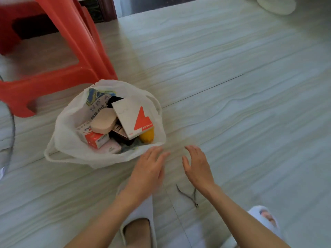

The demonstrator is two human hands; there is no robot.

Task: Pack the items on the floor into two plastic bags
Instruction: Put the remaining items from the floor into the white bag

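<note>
Both your hands, the left hand point(148, 169) and the right hand point(197, 167), are released and hold nothing, just near the white plastic bag point(68, 140) already full of boxes. The metal nippers point(194, 196) lie on the floor point(250, 104) under your right wrist; pinch them at the joint.

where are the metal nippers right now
In the head view, the metal nippers lie on the floor under the right hand, outside the white plastic bag.
</note>
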